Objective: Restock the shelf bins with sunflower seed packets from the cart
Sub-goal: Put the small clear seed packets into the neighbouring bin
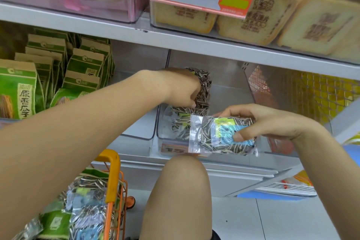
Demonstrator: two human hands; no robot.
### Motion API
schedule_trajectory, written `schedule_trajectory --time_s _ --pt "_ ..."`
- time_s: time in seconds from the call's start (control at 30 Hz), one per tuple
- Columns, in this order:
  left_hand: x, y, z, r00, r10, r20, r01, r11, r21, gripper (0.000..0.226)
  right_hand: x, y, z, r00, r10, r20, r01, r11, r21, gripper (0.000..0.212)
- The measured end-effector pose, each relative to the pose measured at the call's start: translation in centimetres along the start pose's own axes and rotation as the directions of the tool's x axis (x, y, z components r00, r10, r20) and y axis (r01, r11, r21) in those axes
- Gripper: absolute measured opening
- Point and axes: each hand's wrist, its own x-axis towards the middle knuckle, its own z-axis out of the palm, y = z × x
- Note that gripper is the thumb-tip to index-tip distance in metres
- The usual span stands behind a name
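The left hand (179, 85) reaches deep into the clear shelf bin (229, 91), fingers curled round an upright sunflower seed packet (203, 87) at the back of the bin. Another packet (178, 122) lies flat at the bin's front, just below that hand. The right hand (266, 121) holds a further clear seed packet (218, 136) in front of the bin's front wall, thumb pressed on its blue label and fingers over its top edge; it hangs in the air over the price tag (173, 149).

The held packet's long axis runs left to right, nearly level, its empty sealed flap pointing left toward the bin. The rear packet stands with its long axis roughly vertical.

Risks, as I judge them: the right hand's pinch sits toward one end of a slippery film bag, so the seed weight could swing it down or slip it free onto the floor. The packet is also crosswise to the bin mouth, so pushed in as it is, it may catch the front wall. The standing packet may topple once let go. More packets wait in the orange cart (112, 181) at lower left.
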Motion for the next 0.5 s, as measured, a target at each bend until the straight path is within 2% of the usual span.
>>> schedule_trajectory --time_s 0.07,0.13,0.2,0.27,0.3,0.4,0.43,0.5 --pt "-0.6 0.0 -0.3 0.996 0.010 -0.089 -0.015 0.998 -0.061 0.022 -0.4 0.5 -0.4 0.999 -0.022 -0.045 0.026 0.995 0.093 0.041" --pt "-1.1 0.5 -0.5 0.991 0.018 -0.132 -0.033 0.993 -0.114 0.021 -1.4 1.1 -1.1 0.989 -0.051 -0.141 0.080 0.974 0.214 0.045" --pt "-1.5 1.3 -0.3 0.995 0.053 -0.089 -0.066 0.987 -0.145 0.019 -2.5 1.9 -1.9 0.962 -0.045 -0.271 0.141 0.927 0.347 0.057" --pt "-1.6 2.4 0.5 0.993 0.109 -0.041 -0.114 0.983 -0.147 0.019 -3.2 2.6 -2.5 0.904 0.006 -0.427 0.193 0.887 0.420 0.068" --pt "-1.6 3.0 1.0 0.991 0.131 -0.026 -0.133 0.980 -0.145 0.021 -3.4 2.9 -2.6 0.866 0.038 -0.499 0.194 0.894 0.405 0.071" --pt "-1.0 4.3 3.1 0.985 0.163 -0.061 -0.167 0.983 -0.077 0.040 -3.3 3.2 -2.3 0.740 0.067 -0.669 0.075 0.981 0.180 0.037" --pt "-0.7 4.5 3.6 0.983 0.167 -0.081 -0.172 0.984 -0.051 0.050 -3.2 3.3 -2.1 0.710 0.060 -0.701 0.007 0.996 0.093 0.033" --pt "-0.5 4.4 4.1 0.988 0.144 -0.057 -0.148 0.987 -0.069 0.069 -3.0 3.9 -1.8 0.698 0.025 -0.715 -0.079 0.996 -0.042 0.034"
